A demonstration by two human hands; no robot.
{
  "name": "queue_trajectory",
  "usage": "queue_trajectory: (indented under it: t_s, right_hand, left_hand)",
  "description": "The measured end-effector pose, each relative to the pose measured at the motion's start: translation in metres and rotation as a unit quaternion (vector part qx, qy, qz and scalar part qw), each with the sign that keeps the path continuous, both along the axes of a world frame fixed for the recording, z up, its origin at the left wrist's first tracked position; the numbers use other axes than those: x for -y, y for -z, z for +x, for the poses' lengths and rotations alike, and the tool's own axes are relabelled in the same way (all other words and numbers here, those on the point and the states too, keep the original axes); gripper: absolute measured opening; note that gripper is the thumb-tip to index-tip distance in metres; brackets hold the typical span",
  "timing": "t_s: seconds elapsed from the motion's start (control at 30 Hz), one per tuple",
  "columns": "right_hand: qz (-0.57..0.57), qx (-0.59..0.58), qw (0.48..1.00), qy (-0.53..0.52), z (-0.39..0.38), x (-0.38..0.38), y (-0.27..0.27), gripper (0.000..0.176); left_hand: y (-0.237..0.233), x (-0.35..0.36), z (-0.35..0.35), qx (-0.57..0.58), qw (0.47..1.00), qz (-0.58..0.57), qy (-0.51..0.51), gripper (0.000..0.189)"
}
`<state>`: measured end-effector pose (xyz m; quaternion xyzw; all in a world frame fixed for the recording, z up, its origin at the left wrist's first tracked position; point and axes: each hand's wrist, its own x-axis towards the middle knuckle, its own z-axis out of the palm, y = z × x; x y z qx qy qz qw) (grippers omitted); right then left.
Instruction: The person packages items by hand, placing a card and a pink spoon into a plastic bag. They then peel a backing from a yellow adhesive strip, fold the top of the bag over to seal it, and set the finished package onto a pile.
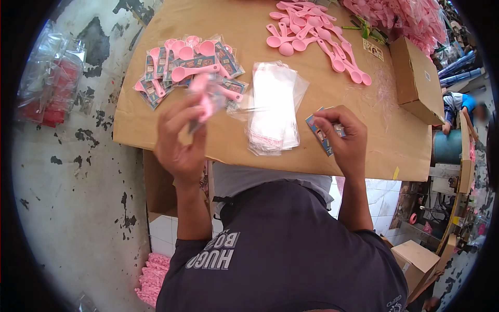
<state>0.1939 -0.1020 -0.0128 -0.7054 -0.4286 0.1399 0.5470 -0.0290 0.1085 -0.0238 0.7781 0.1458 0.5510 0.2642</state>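
Note:
My left hand (182, 132) is raised over the left front of the table, fingers pinched on a pink measuring spoon in a clear bag (209, 104), blurred by motion. Behind it lies a pile of bagged pink spoons (182, 54) with blue printed cards. My right hand (345, 138) is closed at the front edge, thumb and fingers on blue printed cards (320, 136); how many cannot be made out. Between my hands rests a stack of clear plastic bags (273, 112). Loose pink spoons (312, 31) are heaped at the back.
A cardboard box (416, 78) stands at the table's right edge. Behind it is a mound of pink items in plastic (400, 21). Clear bags (52, 78) hang on the left wall. Another person (460, 104) is at the far right. Pink items (153, 275) lie on the floor.

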Motion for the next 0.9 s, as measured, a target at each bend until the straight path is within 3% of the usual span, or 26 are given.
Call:
queue_trajectory:
  t_s: [0.03, 0.1, 0.13, 0.2, 0.3, 0.37, 0.4, 0.47, 0.5, 0.57, 0.67, 0.7, 0.77, 0.87, 0.9]
  right_hand:
    - [-0.026, 0.068, 0.996, 0.051, 0.004, 0.003, -0.001, 0.01]
    - [-0.023, 0.054, 0.995, 0.08, 0.011, 0.01, 0.001, 0.011]
    - [-0.021, 0.041, 0.993, 0.106, 0.015, 0.015, 0.003, 0.013]
    - [-0.03, 0.035, 0.993, 0.112, 0.028, 0.026, 0.006, 0.017]
    - [-0.042, -0.008, 0.989, 0.142, 0.041, 0.035, 0.009, 0.021]
    - [-0.005, 0.131, 0.976, 0.172, 0.052, 0.033, 0.009, 0.026]
    - [-0.004, 0.131, 0.976, 0.172, 0.056, 0.031, 0.008, 0.026]
    - [-0.089, 0.371, 0.888, 0.256, 0.061, 0.03, 0.003, 0.027]
    - [-0.088, 0.374, 0.887, 0.257, 0.062, 0.033, 0.002, 0.027]
    - [-0.112, 0.159, 0.944, 0.266, 0.059, 0.04, 0.002, 0.026]
    - [-0.194, 0.096, 0.95, 0.227, 0.057, 0.041, 0.011, 0.023]
    - [-0.192, 0.099, 0.949, 0.227, 0.054, 0.039, 0.012, 0.023]
    - [-0.173, 0.295, 0.924, 0.171, 0.042, 0.035, 0.013, 0.029]
    - [-0.261, 0.212, 0.924, 0.182, 0.018, 0.035, 0.01, 0.043]
    - [-0.261, 0.213, 0.923, 0.184, 0.014, 0.034, 0.011, 0.043]
  left_hand:
    - [0.0, -0.005, -0.007, -0.002, 1.0, 0.001, 0.002, 0.032]
    - [0.004, -0.013, -0.018, -0.167, 0.981, 0.002, -0.098, 0.038]
    - [0.01, -0.016, -0.022, -0.169, 0.981, 0.003, -0.095, 0.038]
    - [0.02, -0.019, -0.026, -0.328, 0.94, -0.037, -0.081, 0.042]
    - [0.014, -0.004, -0.024, -0.378, 0.921, -0.017, -0.092, 0.044]
    - [0.011, 0.0, -0.013, -0.324, 0.942, -0.025, -0.082, 0.043]
    - [0.01, 0.001, -0.008, -0.268, 0.96, -0.031, -0.076, 0.041]
    - [0.012, 0.002, 0.002, -0.24, 0.968, -0.026, -0.074, 0.037]
    - [0.013, 0.002, 0.008, -0.212, 0.974, -0.023, -0.075, 0.035]
    - [0.009, 0.005, 0.029, -0.234, 0.971, -0.016, -0.046, 0.032]
    - [0.011, 0.003, 0.06, -0.256, 0.966, 0.019, -0.01, 0.033]
    - [0.012, 0.003, 0.068, -0.294, 0.955, 0.028, -0.035, 0.035]
    - [0.016, -0.002, 0.076, -0.33, 0.942, 0.035, -0.057, 0.037]
    - [0.016, -0.009, 0.083, -0.356, 0.932, 0.035, -0.055, 0.038]
    - [0.013, -0.01, 0.083, -0.366, 0.93, -0.04, -0.014, 0.035]
